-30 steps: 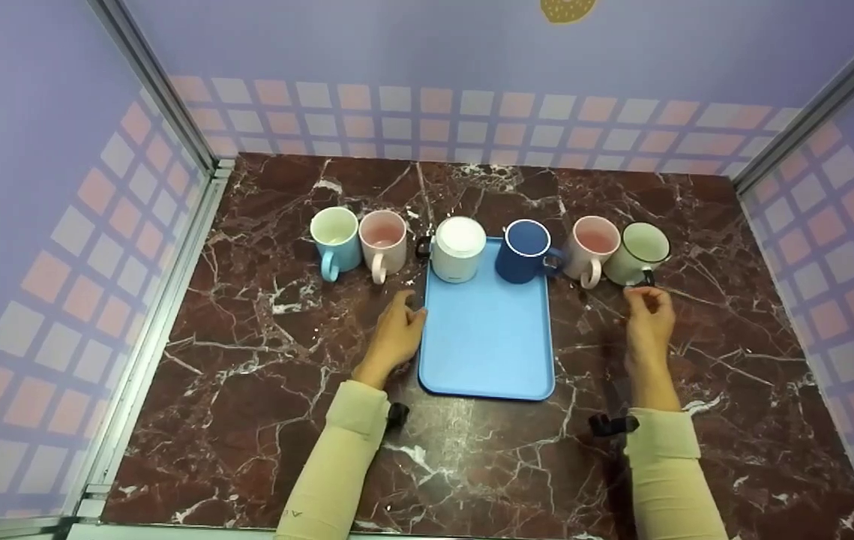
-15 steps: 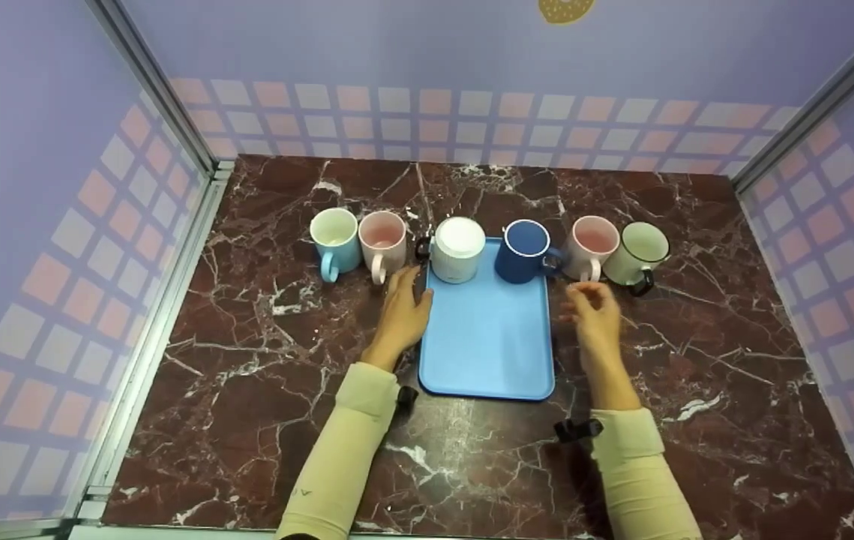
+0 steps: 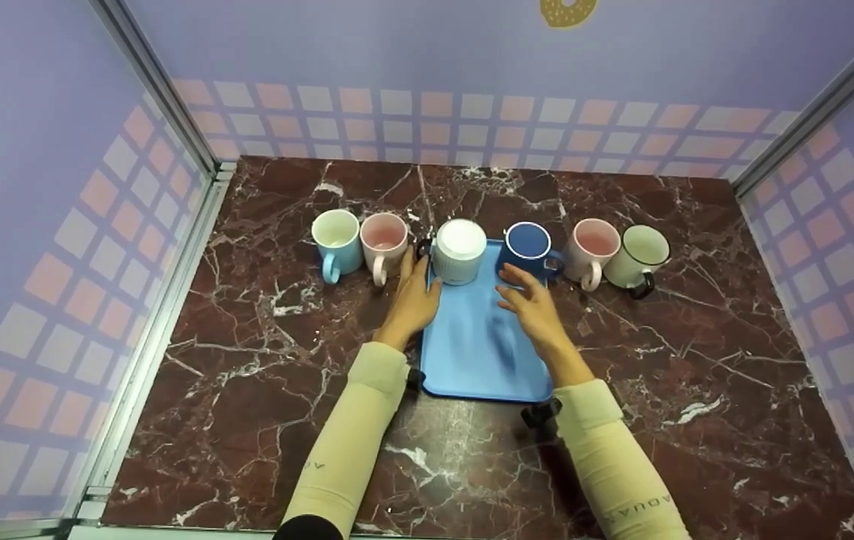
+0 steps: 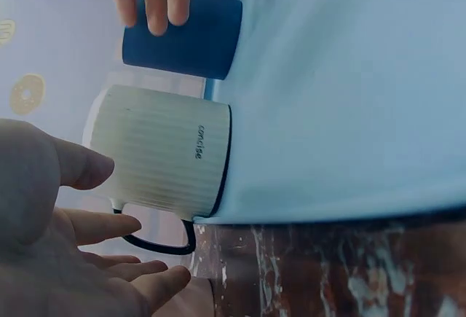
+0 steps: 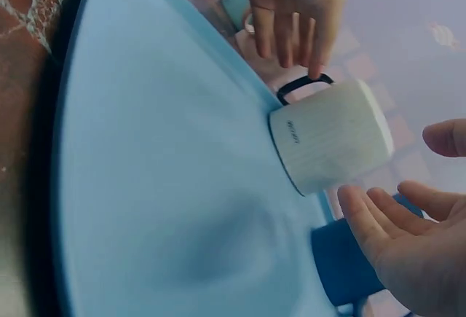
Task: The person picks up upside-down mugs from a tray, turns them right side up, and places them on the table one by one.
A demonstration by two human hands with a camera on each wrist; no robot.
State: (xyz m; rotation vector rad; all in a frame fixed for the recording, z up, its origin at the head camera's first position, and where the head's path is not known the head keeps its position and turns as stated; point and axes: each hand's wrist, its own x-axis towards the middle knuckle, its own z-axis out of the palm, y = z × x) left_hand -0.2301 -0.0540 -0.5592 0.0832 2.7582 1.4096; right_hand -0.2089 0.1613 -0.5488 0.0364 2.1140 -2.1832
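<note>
A ribbed white mug (image 3: pixel 459 253) with a black handle stands on the far left part of the blue tray (image 3: pixel 471 364). My left hand (image 3: pixel 413 301) is beside it on the handle side, fingers spread; the left wrist view shows the thumb and fingers on either side of the black handle (image 4: pixel 162 245), gripping nothing. On the tray's far right stands a dark blue mug (image 3: pixel 525 247), its handle to the right. Over the tray, just in front of that mug, my right hand (image 3: pixel 537 311) reaches with loosely spread fingers, holding nothing. In the right wrist view its fingers overlap the blue mug (image 5: pixel 341 262).
Left of the tray stand a light blue mug (image 3: pixel 338 244) and a pink mug (image 3: pixel 385 244). At the right are another pink mug (image 3: pixel 590 251) and a pale green mug (image 3: pixel 638 256) with a black handle. Walls enclose the marble table (image 3: pixel 262 420).
My right hand has left the green mug's handle and swung left past the pink mug to over the tray. My left hand has moved forward to the white mug. The mugs stay in place.
</note>
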